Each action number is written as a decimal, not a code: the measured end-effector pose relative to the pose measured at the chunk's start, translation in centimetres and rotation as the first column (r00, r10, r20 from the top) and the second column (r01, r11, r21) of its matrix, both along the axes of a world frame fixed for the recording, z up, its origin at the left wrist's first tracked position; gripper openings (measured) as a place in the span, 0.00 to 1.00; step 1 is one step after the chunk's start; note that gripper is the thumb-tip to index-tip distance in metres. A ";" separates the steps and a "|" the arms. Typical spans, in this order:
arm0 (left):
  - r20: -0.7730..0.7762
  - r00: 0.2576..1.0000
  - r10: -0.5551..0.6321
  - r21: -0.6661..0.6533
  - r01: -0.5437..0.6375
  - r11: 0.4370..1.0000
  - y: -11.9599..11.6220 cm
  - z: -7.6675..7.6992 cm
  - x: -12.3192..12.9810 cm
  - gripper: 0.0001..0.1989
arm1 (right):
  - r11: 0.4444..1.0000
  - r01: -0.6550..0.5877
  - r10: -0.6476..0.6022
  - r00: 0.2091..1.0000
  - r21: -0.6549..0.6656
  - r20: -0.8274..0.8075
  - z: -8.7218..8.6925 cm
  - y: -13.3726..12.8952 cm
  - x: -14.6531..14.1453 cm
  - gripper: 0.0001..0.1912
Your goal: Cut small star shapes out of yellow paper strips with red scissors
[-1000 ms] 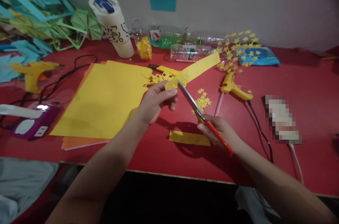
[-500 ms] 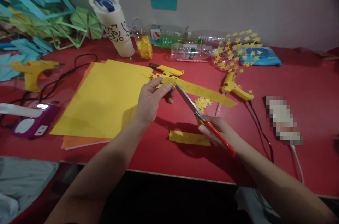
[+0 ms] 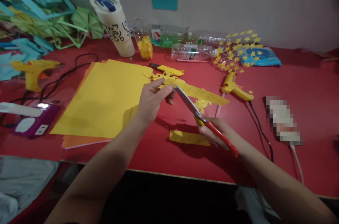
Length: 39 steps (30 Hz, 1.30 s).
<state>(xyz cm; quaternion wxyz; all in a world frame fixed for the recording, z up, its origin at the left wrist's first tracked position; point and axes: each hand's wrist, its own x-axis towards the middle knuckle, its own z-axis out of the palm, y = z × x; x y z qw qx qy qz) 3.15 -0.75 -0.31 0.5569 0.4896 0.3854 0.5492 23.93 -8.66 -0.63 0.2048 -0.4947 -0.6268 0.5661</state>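
Observation:
My left hand (image 3: 156,98) pinches the left end of a yellow paper strip (image 3: 202,93) that has pencil outlines on it. In my right hand (image 3: 215,130) are red-handled scissors (image 3: 189,104), their blade tips at the strip beside my left fingertips. Below the strip lies a small pile of cut yellow stars (image 3: 202,105). A second, shorter yellow strip (image 3: 186,137) rests flat on the table near my right hand. Yellow sheets (image 3: 103,100) are stacked under and left of my left forearm. Behind my left fingers are star-cut paper scraps (image 3: 162,76), partly hidden.
A yellow utility knife (image 3: 168,70) lies behind my left hand. Yellow glue guns stand left (image 3: 33,72) and right (image 3: 235,88). A white tumbler (image 3: 113,26), a cup of yellow pieces (image 3: 144,47) and plastic bottles (image 3: 193,53) line the wall. A phone (image 3: 283,120) lies right.
The strip's free right end has shifted left and slightly up. The scissors have turned slightly, their handles a little lower and farther right. My left hand still pinches the strip.

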 end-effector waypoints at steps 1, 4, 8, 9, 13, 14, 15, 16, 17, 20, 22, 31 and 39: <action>0.002 1.000 0.003 -0.001 -0.003 1.000 0.0 0.0 0.0 0.06 | 1.000 0.009 -0.009 1.000 -0.002 0.011 0.1 0.0 -0.1 0.27; 0.002 1.000 0.000 0.003 0.000 1.000 0.0 0.2 0.0 0.05 | 0.999 0.036 -0.036 0.999 0.001 0.037 0.1 0.1 -0.2 0.28; 0.009 1.000 -0.008 0.009 0.008 1.000 0.1 0.2 -0.1 0.05 | 1.000 0.021 -0.022 0.998 0.014 0.051 0.1 0.3 -0.3 0.29; 0.014 1.000 -0.009 0.007 0.009 1.000 0.1 0.2 0.0 0.05 | 1.000 0.017 -0.018 0.999 0.016 0.048 0.2 0.3 -0.3 0.29; 0.018 1.000 -0.005 -0.004 0.005 1.000 0.0 0.2 0.0 0.06 | 0.999 0.035 -0.035 0.998 0.019 0.043 0.6 0.1 -0.4 0.29; 0.016 1.000 -0.002 -0.007 0.002 1.000 0.0 0.3 0.1 0.07 | 0.999 0.038 -0.039 0.998 0.021 0.042 0.6 0.1 -0.4 0.29; 0.012 1.000 0.001 -0.011 -0.001 1.000 0.0 0.3 0.1 0.07 | 0.999 0.037 -0.038 0.998 0.022 0.041 0.6 0.0 -0.4 0.29; 0.009 1.000 0.006 -0.015 -0.006 1.000 0.0 0.4 0.1 0.07 | 0.999 0.033 -0.034 0.999 0.024 0.040 0.5 0.0 -0.3 0.29; 0.005 1.000 0.011 -0.021 -0.010 1.000 0.0 0.4 0.1 0.07 | 0.999 0.028 -0.029 0.999 0.027 0.039 0.2 0.1 -0.2 0.29; -0.011 1.000 0.007 -0.025 -0.007 1.000 0.0 0.5 0.1 0.06 | 0.999 0.011 -0.013 0.999 0.041 0.030 -0.8 0.2 0.1 0.30; -0.013 1.000 0.002 -0.023 -0.002 1.000 0.0 0.4 0.1 0.07 | 0.999 0.009 -0.010 1.000 0.052 0.023 -1.4 0.3 0.3 0.30; -0.010 1.000 -0.001 -0.021 0.001 1.000 0.0 0.4 0.0 0.06 | 0.999 0.033 -0.034 0.999 0.032 0.024 0.2 0.1 -0.2 0.28; -0.058 0.998 -0.002 0.058 0.005 0.998 0.2 0.0 -0.4 0.09 | 0.999 0.045 -0.045 0.999 -0.017 0.024 0.8 0.1 -0.4 0.29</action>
